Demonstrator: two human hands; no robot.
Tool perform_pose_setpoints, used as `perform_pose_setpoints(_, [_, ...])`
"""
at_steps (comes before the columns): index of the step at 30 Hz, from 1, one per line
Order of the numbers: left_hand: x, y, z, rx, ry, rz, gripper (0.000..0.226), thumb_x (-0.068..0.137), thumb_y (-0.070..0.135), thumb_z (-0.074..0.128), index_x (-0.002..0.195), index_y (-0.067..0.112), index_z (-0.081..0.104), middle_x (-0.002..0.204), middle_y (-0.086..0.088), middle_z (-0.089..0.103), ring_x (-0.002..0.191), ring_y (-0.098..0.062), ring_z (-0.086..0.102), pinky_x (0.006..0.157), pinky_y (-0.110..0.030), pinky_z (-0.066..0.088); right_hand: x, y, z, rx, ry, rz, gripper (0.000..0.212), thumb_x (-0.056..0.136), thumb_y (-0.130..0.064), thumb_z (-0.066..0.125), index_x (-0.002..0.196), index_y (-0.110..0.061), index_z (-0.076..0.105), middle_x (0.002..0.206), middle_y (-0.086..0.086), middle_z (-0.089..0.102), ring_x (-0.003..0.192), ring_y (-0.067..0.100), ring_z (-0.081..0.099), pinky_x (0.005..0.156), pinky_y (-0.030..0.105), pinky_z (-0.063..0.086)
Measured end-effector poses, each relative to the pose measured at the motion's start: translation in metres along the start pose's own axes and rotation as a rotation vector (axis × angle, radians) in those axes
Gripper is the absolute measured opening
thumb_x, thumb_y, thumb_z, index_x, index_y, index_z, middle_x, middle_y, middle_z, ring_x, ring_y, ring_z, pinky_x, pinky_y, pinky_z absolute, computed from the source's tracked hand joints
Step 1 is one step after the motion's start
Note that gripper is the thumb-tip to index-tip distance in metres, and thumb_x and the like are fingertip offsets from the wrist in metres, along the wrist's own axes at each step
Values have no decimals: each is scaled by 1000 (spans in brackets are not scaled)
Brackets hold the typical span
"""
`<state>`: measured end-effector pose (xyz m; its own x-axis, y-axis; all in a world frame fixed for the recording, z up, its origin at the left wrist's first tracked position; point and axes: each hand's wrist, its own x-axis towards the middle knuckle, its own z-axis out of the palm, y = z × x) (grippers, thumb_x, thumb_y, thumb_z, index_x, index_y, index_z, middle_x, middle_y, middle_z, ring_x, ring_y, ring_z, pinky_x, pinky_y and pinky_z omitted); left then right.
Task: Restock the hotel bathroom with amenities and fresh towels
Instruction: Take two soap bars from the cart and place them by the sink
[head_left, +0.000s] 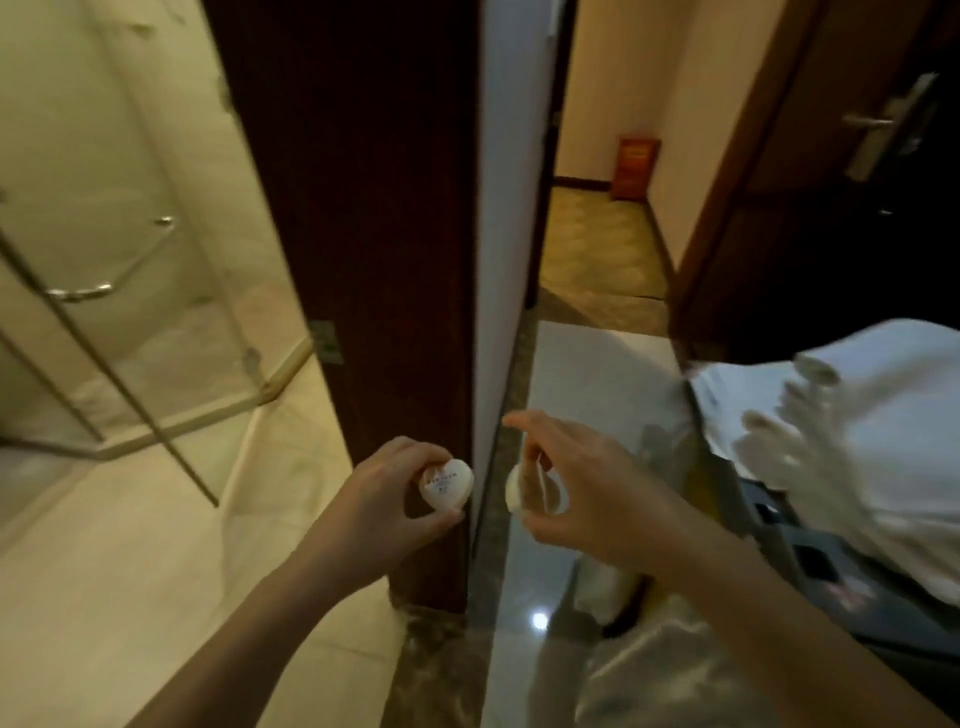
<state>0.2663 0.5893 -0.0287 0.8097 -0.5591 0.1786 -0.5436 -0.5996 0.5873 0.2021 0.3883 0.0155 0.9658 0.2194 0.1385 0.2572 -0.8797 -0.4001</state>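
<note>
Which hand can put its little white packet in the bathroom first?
Probably the left. The left hand grips a packet on the side nearest the shower, so it should lead into the bathroom. The right hand pinches the other packet over by the towels, farther from that room.

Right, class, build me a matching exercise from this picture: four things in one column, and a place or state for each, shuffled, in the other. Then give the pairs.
Column one:
1. left hand
2. white towels
3. red box
4. glass shower screen

Column two:
A. farthest from the camera
B. piled at the right edge
C. gripping a round white packet
D. on the far left

Pairs: 1-C, 2-B, 3-A, 4-D
</note>
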Motion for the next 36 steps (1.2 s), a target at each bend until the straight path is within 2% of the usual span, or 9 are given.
perform_pose_setpoints(4, [1, -62, -47, 23, 78, -80, 46, 77, 39, 69, 119, 29, 53, 107, 15, 51, 95, 1, 50, 83, -22, 49, 78, -37, 29, 39, -74, -99, 78, 82, -31, 67, 143, -32, 19, 105, -17, 41, 94, 0, 46, 80, 17, 45])
perform_pose_setpoints(8, [-3, -126, -102, 4, 141, -130, 43, 75, 32, 73, 115, 25, 58, 109, 12, 55, 97, -1, 54, 82, -25, 50, 160, -79, 62, 89, -97, -185, 79, 82, -31, 67, 143, -33, 18, 115, -13, 46, 103, 3, 47, 88, 21, 46])
perform_pose_setpoints(12, [-18, -190, -158, 54, 216, -201, 45, 73, 31, 74, 115, 24, 59, 108, 12, 56, 95, -3, 56, 80, -20, 52, 236, -134, 97, 143, -97, -286, 74, 78, -30, 70, 140, -30, 28, 109, -8, 52, 102, 8, 51, 89, 26, 48])
perform_pose_setpoints(16, [-44, -247, -206, 67, 318, -300, 44, 71, 34, 75, 112, 26, 59, 104, 13, 56, 91, 0, 56, 76, -16, 50, 300, -186, 127, 193, -124, -433, 71, 76, -27, 72, 137, -23, 35, 102, -7, 54, 93, 8, 53, 80, 21, 45])
perform_pose_setpoints(21, [-75, -298, -251, 96, 434, -449, 43, 70, 48, 69, 107, 33, 55, 100, 19, 53, 95, 3, 52, 74, -9, 47, 371, -241, 167, 259, -188, -593, 66, 75, -25, 72, 133, -19, 42, 95, -2, 60, 85, 12, 58, 76, 30, 51])
perform_pose_setpoints(23, [-85, -318, -266, 114, 490, -505, 45, 69, 51, 68, 107, 31, 57, 100, 24, 51, 98, 3, 50, 76, -8, 46, 397, -263, 185, 271, -226, -664, 65, 76, -27, 71, 133, -20, 41, 95, -4, 60, 84, 9, 57, 75, 27, 50])
perform_pose_setpoints(29, [-97, -388, -311, 201, 588, -686, 43, 72, 35, 75, 111, 27, 57, 100, 19, 53, 92, 2, 54, 72, -10, 45, 487, -322, 235, 299, -308, -846, 67, 76, -29, 71, 134, -22, 39, 96, -11, 56, 81, -2, 52, 70, 9, 43])
perform_pose_setpoints(32, [-89, -425, -339, 220, 643, -754, 43, 73, 36, 73, 111, 29, 56, 98, 28, 46, 92, 3, 52, 74, -12, 45, 541, -345, 255, 297, -350, -916, 71, 76, -29, 72, 137, -24, 34, 101, -11, 54, 88, 2, 52, 72, 11, 44])
perform_pose_setpoints(36, [-67, -474, -385, 248, 723, -840, 41, 74, 34, 73, 110, 31, 52, 98, 21, 48, 92, 0, 52, 77, -14, 46, 623, -378, 275, 310, -386, -993, 70, 78, -29, 71, 137, -25, 34, 103, -10, 53, 92, 6, 55, 81, 23, 51])
